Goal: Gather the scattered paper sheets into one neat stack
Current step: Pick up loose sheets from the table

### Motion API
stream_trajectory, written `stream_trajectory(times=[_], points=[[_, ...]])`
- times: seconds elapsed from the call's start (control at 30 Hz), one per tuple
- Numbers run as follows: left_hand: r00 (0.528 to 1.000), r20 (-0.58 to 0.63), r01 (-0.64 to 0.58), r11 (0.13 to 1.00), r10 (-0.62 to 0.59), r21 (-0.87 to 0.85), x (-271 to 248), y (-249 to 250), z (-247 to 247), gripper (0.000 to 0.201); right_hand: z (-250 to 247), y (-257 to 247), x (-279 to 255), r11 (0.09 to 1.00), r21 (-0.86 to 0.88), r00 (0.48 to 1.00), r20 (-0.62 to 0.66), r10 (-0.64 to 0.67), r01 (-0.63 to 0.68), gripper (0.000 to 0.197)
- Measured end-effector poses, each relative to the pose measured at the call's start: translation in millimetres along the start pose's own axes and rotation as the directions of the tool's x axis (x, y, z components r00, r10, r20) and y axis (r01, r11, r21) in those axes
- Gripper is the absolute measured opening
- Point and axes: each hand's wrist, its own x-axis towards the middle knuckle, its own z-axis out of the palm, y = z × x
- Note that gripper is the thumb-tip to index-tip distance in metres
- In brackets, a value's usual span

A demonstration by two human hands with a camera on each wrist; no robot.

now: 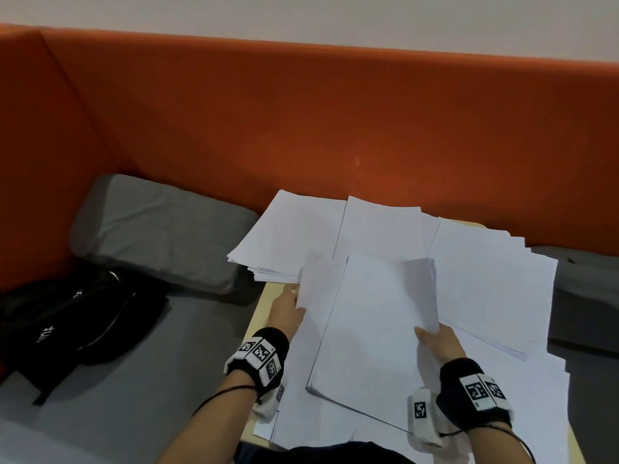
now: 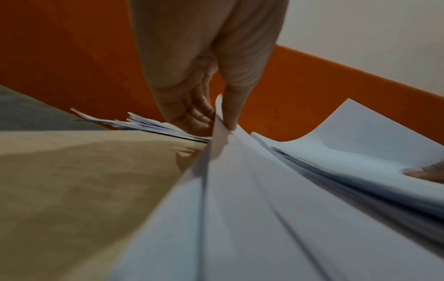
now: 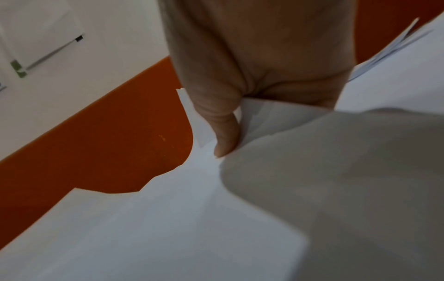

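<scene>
White paper sheets lie spread over a light wooden table (image 1: 259, 316). In the middle, a sheaf of sheets (image 1: 368, 329) is lifted off the pile. My left hand (image 1: 288, 308) pinches a sheet's left edge (image 2: 217, 133) between thumb and fingers. My right hand (image 1: 438, 343) grips the sheaf's right side, thumb on top (image 3: 225, 136), and the sheets curl up there. A loose fanned pile (image 1: 291, 229) sits at the back left. More sheets (image 1: 492, 279) spread to the right and under the sheaf.
An orange padded bench back (image 1: 301, 122) rises right behind the table. A grey cushion (image 1: 157, 229) lies to the left, with a black bag (image 1: 73, 316) in front of it on the grey seat. Another grey cushion (image 1: 582, 296) sits at the right.
</scene>
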Motion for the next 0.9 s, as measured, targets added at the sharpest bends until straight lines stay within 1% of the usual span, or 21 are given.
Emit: stream_trajectory(times=[0.07, 0.13, 0.23, 0.3, 0.37, 0.43, 0.5, 0.53, 0.6, 0.63, 0.67, 0.7, 0.8, 0.87, 0.9], points=[[0.999, 0.028, -0.024, 1.0, 0.024, 0.015, -1.2, -1.1, 1.9, 0.034, 0.2, -1.1, -1.3, 1.0, -0.016, 1.0, -0.003, 0.004, -0.004, 0.027], [0.996, 0.074, -0.043, 0.999, 0.043, 0.005, -5.4, -1.0, 2.6, 0.034, 0.2, -0.5, -1.1, 1.0, -0.019, 1.0, -0.008, 0.004, -0.004, 0.029], [0.987, 0.134, -0.078, 0.995, 0.085, -0.054, -12.0, -1.6, 0.8, 0.048, 0.0, -0.3, -1.3, 1.0, -0.028, 1.0, -0.013, 0.002, -0.002, 0.031], [0.979, 0.175, -0.1, 0.994, 0.107, -0.051, -15.1, -1.1, -0.6, 0.057, 0.0, -0.1, -1.2, 1.0, -0.023, 1.0, -0.01, 0.008, -0.008, 0.03], [0.968, 0.212, -0.135, 0.991, 0.134, -0.012, -16.5, -1.2, -0.2, 0.063, 0.0, 0.2, -1.5, 1.0, -0.022, 1.0, -0.009, 0.009, -0.009, 0.03], [0.964, 0.23, -0.154, 0.985, 0.134, 0.074, -17.7, 1.3, 1.6, 0.058, -0.1, 1.2, -0.5, 1.0, -0.023, 1.0, -0.014, 0.004, -0.004, 0.031], [0.973, 0.217, -0.124, 0.971, 0.078, 0.206, -20.3, 5.8, 3.1, 0.047, -0.1, 1.1, -0.4, 1.0, -0.023, 1.0, -0.018, 0.002, -0.002, 0.031], [0.98, 0.194, -0.1, 0.948, 0.042, 0.301, -21.2, 8.0, 3.6, 0.041, 0.1, 1.2, -0.4, 1.0, -0.022, 1.0, -0.019, 0.002, -0.002, 0.031], [0.991, 0.134, -0.08, 0.874, 0.017, 0.48, -22.0, 10.4, 2.7, 0.033, 0.6, 1.6, 0.0, 1.0, -0.013, 1.0, -0.021, -0.003, 0.003, 0.031], [0.994, 0.108, -0.082, 0.84, 0.028, 0.536, -22.4, 10.7, 2.2, 0.031, 0.7, 1.9, 0.3, 1.0, -0.011, 1.0, -0.023, -0.006, 0.006, 0.03], [0.995, 0.088, -0.084, 0.833, 0.042, 0.547, -22.2, 11.0, 2.5, 0.029, 1.0, 1.7, 0.3, 1.0, -0.012, 1.0, -0.025, -0.007, 0.007, 0.029], [0.995, 0.093, -0.091, 0.829, 0.048, 0.551, -21.8, 11.6, 3.4, 0.027, 1.1, 1.3, -0.1, 1.0, -0.017, 1.0, -0.025, -0.007, 0.006, 0.026], [0.991, 0.134, -0.039, 0.944, -0.006, 0.329, -22.6, 13.9, 5.6, 0.026, 1.2, 1.1, -0.3, 1.0, -0.016, 1.0, -0.022, -0.009, 0.008, 0.017], [0.983, 0.181, -0.018, 0.963, -0.032, 0.269, -23.2, 15.4, 6.7, 0.027, 1.4, 1.1, -0.2, 1.0, -0.012, 1.0, -0.022, -0.01, 0.009, 0.013], [0.98, 0.19, 0.012, 0.972, -0.058, 0.235, -24.1, 14.9, 6.2, 0.027, 1.6, 1.1, 0.0, 1.0, -0.012, 1.0, -0.024, -0.008, 0.008, 0.013]])
